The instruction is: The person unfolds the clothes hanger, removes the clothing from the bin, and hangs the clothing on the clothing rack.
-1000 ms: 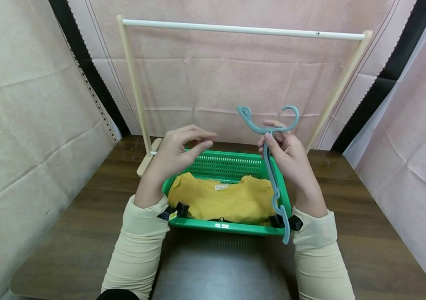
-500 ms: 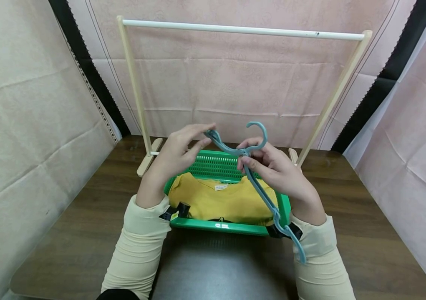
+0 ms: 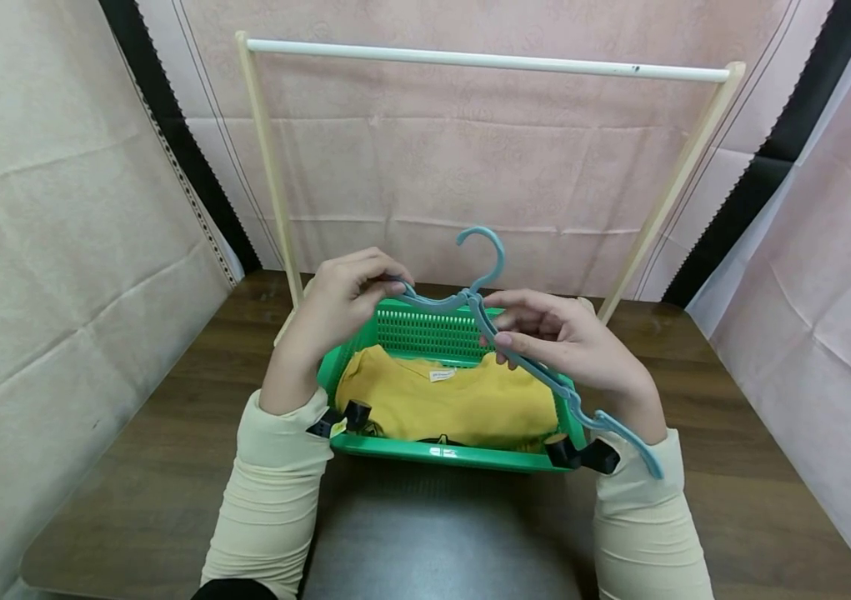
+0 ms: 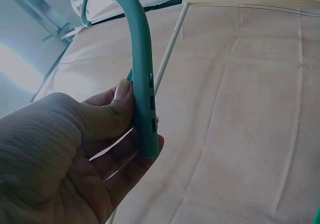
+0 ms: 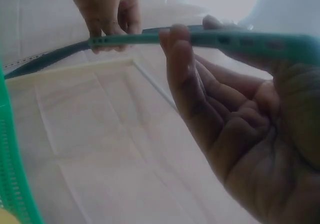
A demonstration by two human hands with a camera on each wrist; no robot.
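Note:
A light blue plastic clothes hanger (image 3: 476,302) is held between both hands above the basket, its hook pointing up. My left hand (image 3: 346,300) pinches one arm of it near the end; the left wrist view shows the thumb on one side of the hanger (image 4: 142,78) and fingers behind. My right hand (image 3: 556,337) grips the other arm below the neck, thumb against fingers, and that arm's free end slants down over the right wrist. Beneath lies a folded yellow shirt (image 3: 455,404) with a white neck label, inside a green basket (image 3: 436,454).
Behind the basket stands a rack with pale wooden posts (image 3: 267,158) and a white horizontal bar (image 3: 470,58). Everything is on a dark brown wooden table (image 3: 170,467), with pale cloth walls (image 3: 425,183) at the back and sides.
The hanger has swung down and left, its left arm coming into my left hand's pinch. My right hand has moved left and down, and its grip has shifted from the neck onto the right arm.

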